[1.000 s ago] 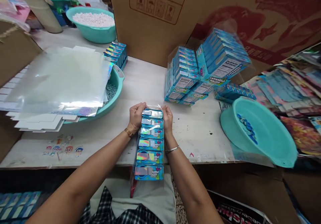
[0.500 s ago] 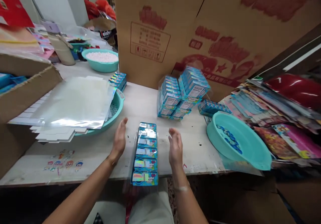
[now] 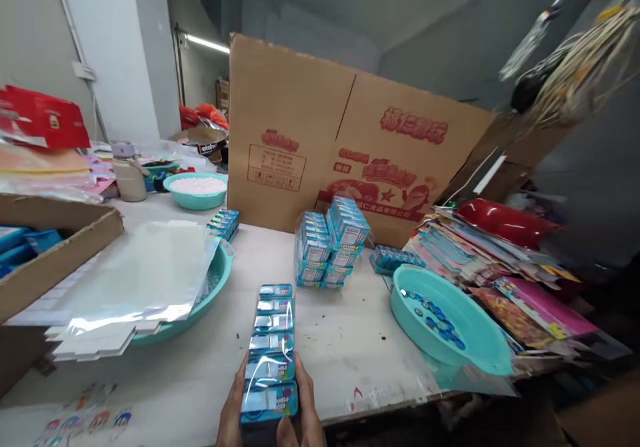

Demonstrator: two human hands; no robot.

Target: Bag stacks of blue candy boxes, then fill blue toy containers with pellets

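Observation:
A clear-wrapped row of small blue candy boxes (image 3: 271,360) lies lengthwise on the white table, its near end toward me. My left hand (image 3: 233,407) presses along its left side. On the right side, my right hand (image 3: 305,410) has its fingers along the edge and its thumb at the near end. Both hands are closed around the near part of the row. Beyond it stand stacked packs of the same blue boxes (image 3: 327,247), some in clear wrap. My palms and lower hands are cut off by the bottom edge.
At right, a turquoise basin (image 3: 480,320) holds small blue pieces. Clear plastic sheets (image 3: 145,270) cover another turquoise basin (image 3: 226,267) at left. A big cardboard panel (image 3: 285,87) stands behind. An open carton (image 3: 60,253) sits far left; printed bags (image 3: 530,300) are piled far right.
My hands, held apart on either side of the row before, have come in and closed on its near end. The camera view has tilted up, showing more wall.

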